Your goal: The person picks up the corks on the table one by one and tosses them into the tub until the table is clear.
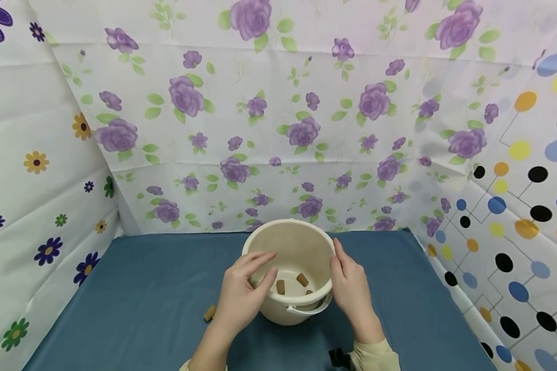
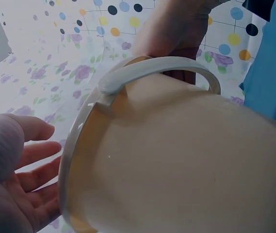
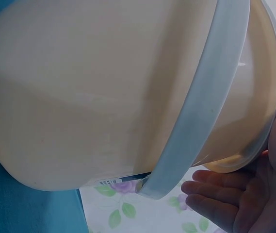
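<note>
A cream plastic bucket [image 1: 283,314] stands on the table, its mouth facing me and its handle [image 1: 313,309] hanging at the front right. Inside it lie a few brown corks [image 1: 302,280]. My left hand [image 1: 243,291] is over the left side of the rim, thumb and fingers spread and holding nothing; the left wrist view shows its fingers right at the rim. Against the right side of the rim rests my right hand [image 1: 350,283]. In the right wrist view its fingers [image 3: 220,194] stretch out along the bucket's outside, below the handle.
Left of the bucket, close to my left wrist, a brown cork [image 1: 209,313] lies on the blue tablecloth [image 1: 158,288]. Floral sheeting [image 1: 260,154] hangs behind the table, with dotted sheeting [image 1: 515,232] on the right. Something black [image 1: 341,358] sits at my right sleeve.
</note>
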Demonstrator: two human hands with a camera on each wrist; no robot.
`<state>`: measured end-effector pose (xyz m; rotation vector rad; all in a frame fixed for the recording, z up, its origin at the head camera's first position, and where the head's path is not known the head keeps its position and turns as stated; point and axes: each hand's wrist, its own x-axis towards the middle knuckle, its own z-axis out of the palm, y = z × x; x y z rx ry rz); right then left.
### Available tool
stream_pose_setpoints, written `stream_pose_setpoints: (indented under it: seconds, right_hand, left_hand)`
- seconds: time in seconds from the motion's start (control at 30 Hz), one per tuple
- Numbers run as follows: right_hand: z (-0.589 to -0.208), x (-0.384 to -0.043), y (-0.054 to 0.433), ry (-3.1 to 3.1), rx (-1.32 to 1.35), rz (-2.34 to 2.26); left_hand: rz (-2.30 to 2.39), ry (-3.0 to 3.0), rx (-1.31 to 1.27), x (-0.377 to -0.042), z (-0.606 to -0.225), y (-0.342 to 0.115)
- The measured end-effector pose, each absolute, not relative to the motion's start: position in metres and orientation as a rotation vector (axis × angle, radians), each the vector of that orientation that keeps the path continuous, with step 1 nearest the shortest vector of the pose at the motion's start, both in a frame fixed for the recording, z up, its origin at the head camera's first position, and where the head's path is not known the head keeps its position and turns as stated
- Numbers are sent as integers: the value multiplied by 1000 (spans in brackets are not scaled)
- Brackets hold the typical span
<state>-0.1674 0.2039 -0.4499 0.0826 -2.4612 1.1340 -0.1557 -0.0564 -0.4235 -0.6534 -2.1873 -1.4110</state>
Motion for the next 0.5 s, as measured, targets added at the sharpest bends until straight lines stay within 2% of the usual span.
stream_pose_setpoints:
  seconds: [0.5]
  right_hand:
    - [-451,-167,205,-2476,79,1137]
  left_hand:
    - [-1400,-2182,-548,-153,-428,-94]
